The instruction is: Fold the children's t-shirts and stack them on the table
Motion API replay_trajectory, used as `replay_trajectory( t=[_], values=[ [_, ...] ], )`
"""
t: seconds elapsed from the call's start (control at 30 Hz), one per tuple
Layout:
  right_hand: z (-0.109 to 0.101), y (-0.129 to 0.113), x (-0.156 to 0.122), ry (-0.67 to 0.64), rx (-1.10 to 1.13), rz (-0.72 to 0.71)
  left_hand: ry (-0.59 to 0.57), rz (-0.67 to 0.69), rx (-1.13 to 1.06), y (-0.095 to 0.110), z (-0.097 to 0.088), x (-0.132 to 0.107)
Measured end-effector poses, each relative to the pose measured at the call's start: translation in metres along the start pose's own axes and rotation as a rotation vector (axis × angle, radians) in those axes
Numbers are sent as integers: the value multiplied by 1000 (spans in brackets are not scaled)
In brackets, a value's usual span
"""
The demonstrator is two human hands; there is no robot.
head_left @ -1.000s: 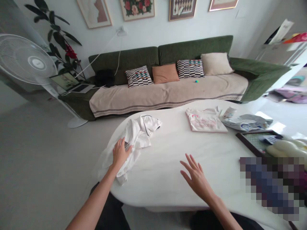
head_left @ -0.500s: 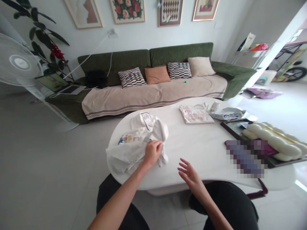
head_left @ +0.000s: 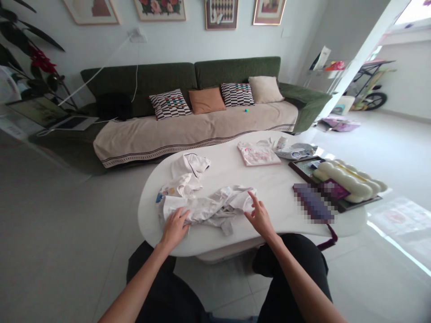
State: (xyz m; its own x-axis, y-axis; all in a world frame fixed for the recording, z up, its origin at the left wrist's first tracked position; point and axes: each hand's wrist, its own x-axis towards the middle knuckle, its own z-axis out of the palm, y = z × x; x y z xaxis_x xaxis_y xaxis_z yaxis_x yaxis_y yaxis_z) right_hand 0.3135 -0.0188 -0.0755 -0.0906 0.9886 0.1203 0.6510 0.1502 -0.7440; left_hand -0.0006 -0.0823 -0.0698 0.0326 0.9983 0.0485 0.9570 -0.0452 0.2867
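A crumpled white garment (head_left: 208, 208) lies stretched sideways across the near left part of the white table (head_left: 269, 184). My left hand (head_left: 175, 228) rests on its left end, fingers laid out flat over the cloth. At the garment's right end is my right hand (head_left: 261, 220), its index finger stretched out and its thumb apart, touching or just over the cloth edge. Just behind lies a second white garment (head_left: 190, 166) with dark piping. Beside it, a white piece with a coloured print (head_left: 171, 190) is partly covered by the front garment.
Farther back on the table lie a folded white shirt with a pink print (head_left: 258, 154) and a crumpled plastic bag (head_left: 296, 151). To the right, a dark tray (head_left: 360, 204) carries a puffy cream object (head_left: 350, 179). A green sofa (head_left: 155, 76) stands behind the table.
The front garment, bunched with the others under my left hand before, now lies spread to the right. My left hand has moved left onto its end; my right hand has come to its other end.
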Motion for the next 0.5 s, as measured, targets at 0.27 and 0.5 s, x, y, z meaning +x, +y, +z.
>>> replay_trajectory(
  t=[0.27, 0.5],
  values=[
    [-54, -16, 61, -156, 114, 101, 72, -223, -313, -30, -58, 32],
    [-131, -66, 144, 18, 339, 27, 15, -310, -915, -8, -149, 86]
  ],
)
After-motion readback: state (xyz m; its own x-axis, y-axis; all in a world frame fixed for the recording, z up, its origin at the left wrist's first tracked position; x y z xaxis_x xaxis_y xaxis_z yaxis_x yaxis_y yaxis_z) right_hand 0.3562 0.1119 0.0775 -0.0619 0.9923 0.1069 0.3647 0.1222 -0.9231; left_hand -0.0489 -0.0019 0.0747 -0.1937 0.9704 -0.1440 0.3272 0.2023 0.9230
